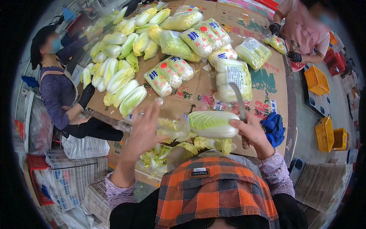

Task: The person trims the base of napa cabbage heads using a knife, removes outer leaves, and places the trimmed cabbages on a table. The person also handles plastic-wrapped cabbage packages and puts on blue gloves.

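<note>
My right hand [253, 130] grips a knife with a curved blade [239, 98] and a brown handle, blade pointing up and away. Its thumb and fingers also touch the right end of a napa cabbage [214, 124] lying sideways near the table's front edge. My left hand [145, 124] is raised left of that cabbage, blurred, fingers spread, holding nothing. Loose yellow-green leaves [186, 147] lie under and in front of the cabbage. Beyond my hands lie a heap of bare cabbages [121, 81] on the left and several clear plastic bags of cabbages [168, 75] in the middle.
Flattened cardboard [183, 98] covers the table. A blue cloth [273, 128] lies at its right edge. One co-worker [54, 83] in black gloves stands at the left; another [303, 37] handles a bag at the far right. Yellow crates [316, 80] and white crates [75, 183] stand on the floor.
</note>
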### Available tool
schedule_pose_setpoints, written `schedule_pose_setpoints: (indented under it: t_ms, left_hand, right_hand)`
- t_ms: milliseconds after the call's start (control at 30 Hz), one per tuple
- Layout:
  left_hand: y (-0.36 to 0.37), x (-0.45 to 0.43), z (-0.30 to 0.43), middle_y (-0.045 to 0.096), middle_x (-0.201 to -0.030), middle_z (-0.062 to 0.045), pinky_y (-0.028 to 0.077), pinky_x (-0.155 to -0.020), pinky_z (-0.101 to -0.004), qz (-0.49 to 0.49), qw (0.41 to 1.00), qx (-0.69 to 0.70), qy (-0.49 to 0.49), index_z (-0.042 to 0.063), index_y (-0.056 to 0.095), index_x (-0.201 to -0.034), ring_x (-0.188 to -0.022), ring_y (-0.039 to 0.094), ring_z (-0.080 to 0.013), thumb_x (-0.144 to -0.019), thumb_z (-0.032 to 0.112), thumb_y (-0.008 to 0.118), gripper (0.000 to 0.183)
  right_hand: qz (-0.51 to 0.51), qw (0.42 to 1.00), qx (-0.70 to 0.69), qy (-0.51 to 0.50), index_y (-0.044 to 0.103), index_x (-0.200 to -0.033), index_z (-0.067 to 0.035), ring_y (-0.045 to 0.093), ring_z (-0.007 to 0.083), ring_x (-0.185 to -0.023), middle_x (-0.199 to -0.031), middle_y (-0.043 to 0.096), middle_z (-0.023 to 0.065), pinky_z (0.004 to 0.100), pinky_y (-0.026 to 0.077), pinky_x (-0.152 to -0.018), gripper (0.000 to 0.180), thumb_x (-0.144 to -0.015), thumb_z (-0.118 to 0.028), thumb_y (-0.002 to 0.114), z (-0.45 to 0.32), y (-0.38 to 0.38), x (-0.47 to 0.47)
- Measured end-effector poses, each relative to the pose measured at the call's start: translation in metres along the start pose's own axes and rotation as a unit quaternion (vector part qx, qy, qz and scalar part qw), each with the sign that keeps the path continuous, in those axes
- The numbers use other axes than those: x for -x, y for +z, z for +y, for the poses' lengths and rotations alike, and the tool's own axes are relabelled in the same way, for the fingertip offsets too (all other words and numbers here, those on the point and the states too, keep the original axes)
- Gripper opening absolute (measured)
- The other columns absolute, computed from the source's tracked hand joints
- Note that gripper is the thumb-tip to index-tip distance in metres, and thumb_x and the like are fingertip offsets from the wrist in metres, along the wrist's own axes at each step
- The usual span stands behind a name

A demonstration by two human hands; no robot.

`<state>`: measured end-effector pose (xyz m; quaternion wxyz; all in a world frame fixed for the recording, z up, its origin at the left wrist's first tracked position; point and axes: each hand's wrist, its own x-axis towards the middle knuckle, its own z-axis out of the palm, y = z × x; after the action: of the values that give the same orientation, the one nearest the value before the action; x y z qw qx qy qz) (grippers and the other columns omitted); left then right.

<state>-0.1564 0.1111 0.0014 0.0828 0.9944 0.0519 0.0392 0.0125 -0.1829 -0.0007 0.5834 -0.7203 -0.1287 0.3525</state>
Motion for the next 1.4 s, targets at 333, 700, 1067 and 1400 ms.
schedule_pose_setpoints:
  t_ms: [333,700,1067,1400]
  left_hand:
    - [0.02,-0.038,0.079,0.059,-0.116,-0.014,0.041,-0.099,-0.0395,0.093,0.945,0.314,0.028,0.0,0.05,-0.123,-0.109,0.057,-0.0283,-0.058,0.026,0.088,0.08]
    - [0.026,-0.045,0.083,0.063,-0.103,-0.006,0.049,-0.085,-0.0289,-0.013,0.845,0.534,-0.033,0.0,0.053,-0.118,-0.096,0.06,-0.0126,-0.063,0.015,0.085,0.066]
    - [0.035,-0.045,0.075,0.064,-0.099,-0.006,0.049,-0.08,-0.0284,-0.095,0.776,0.624,-0.009,0.0,0.06,-0.111,-0.089,0.061,-0.0131,-0.061,0.023,0.087,0.061]
    - [0.025,-0.041,0.077,0.065,-0.101,-0.007,0.049,-0.083,-0.0307,-0.107,0.816,0.566,-0.035,0.0,0.059,-0.113,-0.092,0.062,-0.0157,-0.06,0.025,0.088,0.065]
  right_hand:
    - [-0.026,0.976,0.126,-0.174,0.06,-0.116,-0.002,0.056,0.0091,-0.07,-0.082,0.062,0.0042,0.0245,0.045,-0.062,0.027,-0.091,-0.013,0.06,-0.008,0.035,-0.007]
    - [0.072,0.709,0.576,-0.401,0.047,-0.131,0.002,0.063,0.0229,-0.06,-0.072,0.06,0.0085,0.0333,0.051,-0.052,0.056,-0.077,-0.011,0.057,-0.003,0.035,-0.005]
    - [0.066,0.717,0.535,-0.442,0.05,-0.127,0.002,0.063,0.0241,-0.058,-0.072,0.06,0.0087,0.0354,0.051,-0.049,0.053,-0.076,-0.01,0.06,0.01,0.024,-0.02]
    - [0.062,0.762,0.523,-0.378,0.052,-0.124,0.001,0.065,0.0322,-0.069,-0.079,0.065,0.0155,0.0411,0.052,-0.063,0.057,-0.069,-0.003,0.065,0.04,0.002,-0.038]
